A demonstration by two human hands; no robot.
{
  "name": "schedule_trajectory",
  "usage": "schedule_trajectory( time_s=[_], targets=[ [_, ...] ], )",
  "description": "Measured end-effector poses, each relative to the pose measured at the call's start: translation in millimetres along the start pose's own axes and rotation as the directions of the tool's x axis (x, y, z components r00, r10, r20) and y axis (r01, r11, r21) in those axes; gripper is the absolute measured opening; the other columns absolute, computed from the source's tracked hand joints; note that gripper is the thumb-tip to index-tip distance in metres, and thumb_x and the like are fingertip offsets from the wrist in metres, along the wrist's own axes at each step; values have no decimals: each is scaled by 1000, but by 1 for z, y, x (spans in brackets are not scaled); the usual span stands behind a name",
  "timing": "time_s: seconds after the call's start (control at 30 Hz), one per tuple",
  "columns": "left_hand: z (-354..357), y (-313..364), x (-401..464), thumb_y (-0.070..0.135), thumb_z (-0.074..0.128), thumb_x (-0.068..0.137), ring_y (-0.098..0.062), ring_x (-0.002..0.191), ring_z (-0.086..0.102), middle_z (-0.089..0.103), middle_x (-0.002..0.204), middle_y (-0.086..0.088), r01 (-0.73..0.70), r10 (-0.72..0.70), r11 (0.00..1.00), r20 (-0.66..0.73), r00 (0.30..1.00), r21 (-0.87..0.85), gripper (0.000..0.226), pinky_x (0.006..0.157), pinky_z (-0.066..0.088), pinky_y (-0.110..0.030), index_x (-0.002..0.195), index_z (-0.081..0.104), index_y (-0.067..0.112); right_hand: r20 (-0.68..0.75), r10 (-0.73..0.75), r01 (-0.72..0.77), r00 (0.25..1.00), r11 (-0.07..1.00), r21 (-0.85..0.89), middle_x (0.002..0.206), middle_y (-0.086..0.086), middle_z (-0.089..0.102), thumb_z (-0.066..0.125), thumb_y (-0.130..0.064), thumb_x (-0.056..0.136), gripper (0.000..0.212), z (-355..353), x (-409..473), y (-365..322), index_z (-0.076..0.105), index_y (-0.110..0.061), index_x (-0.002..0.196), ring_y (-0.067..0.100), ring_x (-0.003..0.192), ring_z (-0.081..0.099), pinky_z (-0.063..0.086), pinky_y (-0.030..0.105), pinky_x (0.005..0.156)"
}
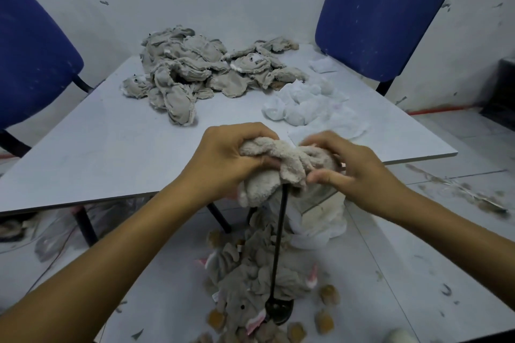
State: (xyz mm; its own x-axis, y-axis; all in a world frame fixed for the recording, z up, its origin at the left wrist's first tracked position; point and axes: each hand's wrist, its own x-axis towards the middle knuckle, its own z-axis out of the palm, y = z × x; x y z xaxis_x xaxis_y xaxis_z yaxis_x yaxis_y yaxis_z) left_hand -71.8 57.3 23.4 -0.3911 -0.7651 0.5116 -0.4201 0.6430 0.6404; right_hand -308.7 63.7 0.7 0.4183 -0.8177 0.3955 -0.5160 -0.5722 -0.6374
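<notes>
A beige plush toy skin [281, 167] sits over the top of a thin black rod [279, 242] that rises from a round black base [278, 310] on the floor. My left hand [225, 159] grips the left side of the skin, fingers curled into the fabric. My right hand [348, 167] pinches its right side between thumb and fingers; this hand is slightly blurred. The rod's top is hidden inside the skin.
A grey table [111, 153] carries a heap of inside-out grey plush skins [195, 69] and a pile of white fabric pieces [312, 106]. More plush skins [250, 281] and white fabric [320, 225] lie on the floor around the rod. Two blue chairs [384, 11] stand behind the table.
</notes>
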Motion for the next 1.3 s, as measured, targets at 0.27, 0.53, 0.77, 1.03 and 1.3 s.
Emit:
schedule_trajectory(
  time_s=[0.27,0.53,0.77,1.03,1.3],
  targets=[
    [-5,-12,-8,18,84,75,-8,83,62,67,84,14,163,-203,977,390,898,134,30,77,51,-34,85,62,34,-20,-102,104,995,979,177,89,-15,70,81,-35,75,24,-8,13,-6,69,-27,94,4,81,65,48,16,73],
    [14,1,-6,17,79,71,-7,68,60,67,73,10,142,-132,963,61,989,-227,14,65,50,-28,79,68,20,-127,-261,267,957,963,31,81,-11,67,84,-22,72,22,-8,7,-4,69,-19,88,6,73,62,48,20,66],
    [14,-5,-2,12,85,72,-4,59,35,42,59,13,147,-175,980,239,955,130,47,56,29,-24,65,41,27,-15,-223,214,975,951,-221,68,-11,52,80,-5,78,28,12,6,1,57,-20,75,9,65,44,33,20,58],
    [20,-7,-6,31,69,86,-10,79,65,71,82,6,85,-98,994,210,973,70,16,76,50,-38,91,77,19,-56,-227,208,972,950,-232,71,-2,62,73,-14,85,11,12,1,1,66,-11,77,10,67,52,37,21,59],
    [14,-11,-3,39,61,88,7,68,55,63,70,10,11,-11,1000,103,995,-9,16,62,43,-19,79,69,29,-123,-186,164,975,972,-169,64,-6,54,65,-14,86,19,10,8,-3,56,-13,70,10,61,47,39,22,58]
  ],
)
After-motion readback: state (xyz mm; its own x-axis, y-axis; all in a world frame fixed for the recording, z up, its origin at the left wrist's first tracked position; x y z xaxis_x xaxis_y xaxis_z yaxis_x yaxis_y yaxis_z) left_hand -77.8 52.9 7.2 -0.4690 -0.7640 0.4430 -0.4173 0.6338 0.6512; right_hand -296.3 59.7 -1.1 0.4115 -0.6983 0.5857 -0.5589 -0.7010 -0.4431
